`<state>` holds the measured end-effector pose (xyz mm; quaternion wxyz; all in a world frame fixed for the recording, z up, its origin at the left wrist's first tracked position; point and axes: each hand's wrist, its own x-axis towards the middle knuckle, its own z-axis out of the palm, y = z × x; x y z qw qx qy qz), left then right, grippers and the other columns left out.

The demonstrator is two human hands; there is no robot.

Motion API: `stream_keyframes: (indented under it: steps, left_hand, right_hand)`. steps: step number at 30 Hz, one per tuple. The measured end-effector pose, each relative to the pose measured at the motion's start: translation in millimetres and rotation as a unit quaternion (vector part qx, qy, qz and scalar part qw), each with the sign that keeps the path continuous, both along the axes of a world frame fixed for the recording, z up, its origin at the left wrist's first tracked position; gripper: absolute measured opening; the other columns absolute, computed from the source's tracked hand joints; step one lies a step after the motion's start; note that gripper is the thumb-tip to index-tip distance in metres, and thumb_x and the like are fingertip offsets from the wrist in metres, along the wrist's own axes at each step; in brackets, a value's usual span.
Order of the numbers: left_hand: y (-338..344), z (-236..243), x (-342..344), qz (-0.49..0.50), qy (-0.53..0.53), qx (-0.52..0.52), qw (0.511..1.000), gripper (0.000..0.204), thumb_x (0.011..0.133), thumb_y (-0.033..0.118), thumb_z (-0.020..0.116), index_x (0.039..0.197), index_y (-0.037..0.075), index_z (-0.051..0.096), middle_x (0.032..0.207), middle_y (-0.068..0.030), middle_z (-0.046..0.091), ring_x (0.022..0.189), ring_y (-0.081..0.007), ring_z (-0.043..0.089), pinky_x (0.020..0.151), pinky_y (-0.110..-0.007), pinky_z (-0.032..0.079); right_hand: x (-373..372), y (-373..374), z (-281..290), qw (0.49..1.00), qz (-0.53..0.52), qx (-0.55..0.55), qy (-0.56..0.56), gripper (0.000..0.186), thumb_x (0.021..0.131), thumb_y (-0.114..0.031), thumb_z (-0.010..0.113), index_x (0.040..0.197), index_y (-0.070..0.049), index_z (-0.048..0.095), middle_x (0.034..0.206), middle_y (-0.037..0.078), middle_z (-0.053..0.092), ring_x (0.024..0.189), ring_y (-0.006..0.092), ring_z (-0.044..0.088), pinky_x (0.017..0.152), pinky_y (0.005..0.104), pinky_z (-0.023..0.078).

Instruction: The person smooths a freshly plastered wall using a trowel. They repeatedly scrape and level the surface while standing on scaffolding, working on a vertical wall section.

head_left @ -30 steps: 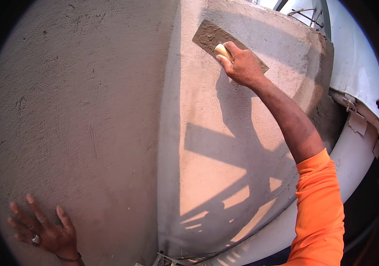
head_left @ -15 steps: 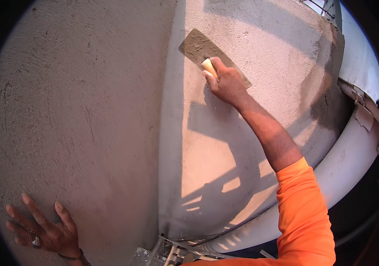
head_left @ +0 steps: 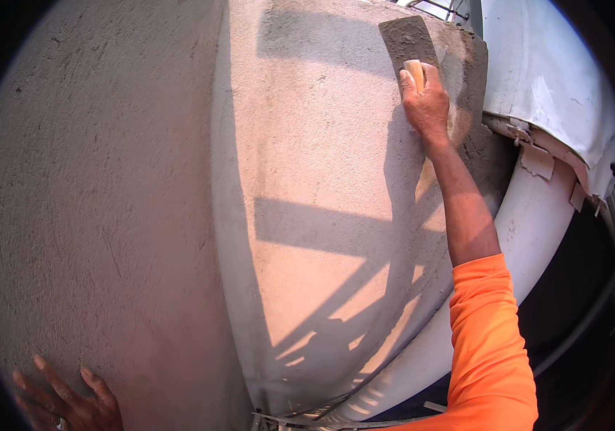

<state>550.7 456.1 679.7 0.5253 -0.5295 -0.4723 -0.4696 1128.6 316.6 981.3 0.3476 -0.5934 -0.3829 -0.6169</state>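
Observation:
My right hand (head_left: 427,105) is wrapped round the pale wooden handle of a plastering trowel (head_left: 406,39). The rectangular blade, smeared with grey mortar, is up near the top right of the plastered wall (head_left: 322,136). Below the trowel runs my right forearm, in an orange sleeve pushed to the elbow. Fingers spread, my left hand (head_left: 77,406) rests against the shaded wall face (head_left: 106,215) at the lower left, with nothing in it. A ring shows on one of its fingers. The lower part of that hand is cut off by the picture's edge.
A vertical inner corner divides the shaded and sunlit faces. At the wall's right edge is darker, rough mortar (head_left: 476,79). A thick white pipe (head_left: 537,215) curves down the right side beneath a white rounded cover (head_left: 544,72). Metal bars (head_left: 437,8) stick out above the wall.
My right hand has carried the trowel up and right across the wall, and the blade has turned more upright. The view has shifted right, so my left hand sits lower in it.

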Motion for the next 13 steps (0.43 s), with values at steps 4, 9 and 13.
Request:
stream_keyframes:
  steps: [4,9,13]
  left_hand:
    - [-1.7,0.5,-4.4,0.013,0.008,-0.009,1.000,0.071,0.101,0.045,0.054,0.164,0.030,0.025,0.173,-0.0044,0.017,0.159,-0.0272,0.012,0.128,-0.055,0.006]
    - [4.6,-12.1,-17.4,0.047,0.015,-0.032,0.998,0.074,0.099,0.054,0.052,0.163,0.028,0.027,0.171,-0.0103,0.021,0.159,-0.0324,0.009,0.126,-0.060,0.008]
    - [8.8,-21.3,-21.3,0.062,0.001,-0.067,0.996,0.075,0.098,0.059,0.051,0.163,0.030,0.027,0.171,-0.0122,0.019,0.159,-0.0378,0.007,0.124,-0.065,0.010]
  right_hand:
    - [-1.3,17.2,5.8,0.999,0.016,-0.036,-0.015,0.038,0.103,-0.035,0.060,0.127,-0.008,0.052,0.085,0.018,0.072,0.075,0.0303,0.075,0.066,0.0423,0.062]
    - [-37.5,75.2,-50.0,0.968,0.067,-0.241,0.017,0.036,0.103,-0.034,0.061,0.127,-0.009,0.052,0.084,0.018,0.072,0.074,0.0283,0.075,0.065,0.0412,0.061]
    - [-60.3,142.8,6.6,0.981,0.068,-0.182,0.000,0.038,0.102,-0.035,0.062,0.129,-0.011,0.052,0.086,0.016,0.073,0.074,0.0284,0.076,0.066,0.0435,0.061]
